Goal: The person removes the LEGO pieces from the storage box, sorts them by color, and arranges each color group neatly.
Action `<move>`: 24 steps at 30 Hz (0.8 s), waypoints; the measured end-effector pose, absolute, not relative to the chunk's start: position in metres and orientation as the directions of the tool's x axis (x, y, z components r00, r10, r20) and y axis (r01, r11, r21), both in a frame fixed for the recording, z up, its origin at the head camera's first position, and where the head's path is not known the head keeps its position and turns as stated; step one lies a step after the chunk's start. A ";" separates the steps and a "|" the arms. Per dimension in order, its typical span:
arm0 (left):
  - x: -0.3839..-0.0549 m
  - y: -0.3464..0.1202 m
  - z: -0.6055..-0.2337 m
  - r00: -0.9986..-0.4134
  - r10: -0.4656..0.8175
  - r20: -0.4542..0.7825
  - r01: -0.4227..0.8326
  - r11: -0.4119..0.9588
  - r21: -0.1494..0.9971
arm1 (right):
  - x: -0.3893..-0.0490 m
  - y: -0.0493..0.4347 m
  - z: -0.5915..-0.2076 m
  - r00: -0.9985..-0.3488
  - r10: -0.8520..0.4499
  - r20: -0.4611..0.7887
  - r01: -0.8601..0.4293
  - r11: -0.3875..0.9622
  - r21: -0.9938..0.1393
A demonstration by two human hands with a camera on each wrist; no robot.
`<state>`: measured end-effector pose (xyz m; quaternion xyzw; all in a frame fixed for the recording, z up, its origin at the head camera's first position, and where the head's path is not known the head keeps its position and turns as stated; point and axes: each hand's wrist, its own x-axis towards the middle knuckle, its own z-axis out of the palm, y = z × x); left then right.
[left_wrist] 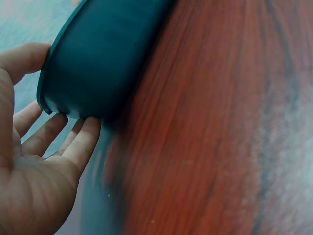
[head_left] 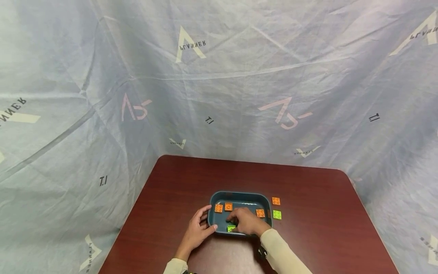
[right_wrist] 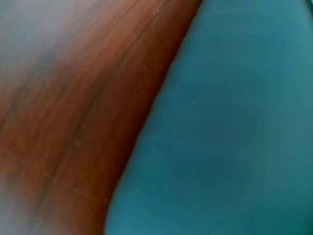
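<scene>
A dark teal tray (head_left: 239, 196) sits on the table. My left hand (head_left: 196, 229) holds its left end, thumb at the rim and fingers against the outer wall; the left wrist view shows this hand (left_wrist: 46, 161) from the palm side. Reaching into the tray, my right hand (head_left: 247, 221) has its thumb by a green toy brick (head_left: 231, 228) near the front wall. The index fingertip appears a little apart from that brick. Orange bricks (head_left: 218, 208) lie in the tray, two at the left and one (head_left: 260, 213) at the right. The right wrist view shows no hand.
Just right of the tray, an orange brick (head_left: 276, 201) and a green brick (head_left: 277, 214) lie on the reddish-brown table (head_left: 315, 228). A grey printed cloth (head_left: 232, 95) hangs behind the table and around its sides.
</scene>
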<state>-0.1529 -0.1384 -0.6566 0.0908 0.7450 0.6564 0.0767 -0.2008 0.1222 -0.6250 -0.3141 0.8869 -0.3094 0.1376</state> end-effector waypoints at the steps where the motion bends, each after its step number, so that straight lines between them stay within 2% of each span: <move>1: -0.153 -0.138 -0.657 -0.972 0.235 0.003 0.033 0.123 0.992 | -0.201 0.122 -0.625 -0.762 -0.645 -0.055 -0.471 0.612 -0.636; 10: -0.152 -0.139 -0.656 -0.973 0.229 -0.003 0.028 0.135 0.990 | -0.202 0.123 -0.627 -0.770 -0.638 -0.003 -0.470 0.571 -0.673; 17: -0.153 -0.138 -0.657 -0.973 0.232 -0.011 0.021 0.134 0.991 | -0.201 0.125 -0.628 -0.801 -0.597 -0.034 -0.426 0.609 -0.669; 24: -0.153 -0.139 -0.657 -0.972 0.233 -0.004 0.025 0.124 0.992 | -0.201 0.125 -0.628 -0.815 -0.579 -0.013 -0.425 0.613 -0.666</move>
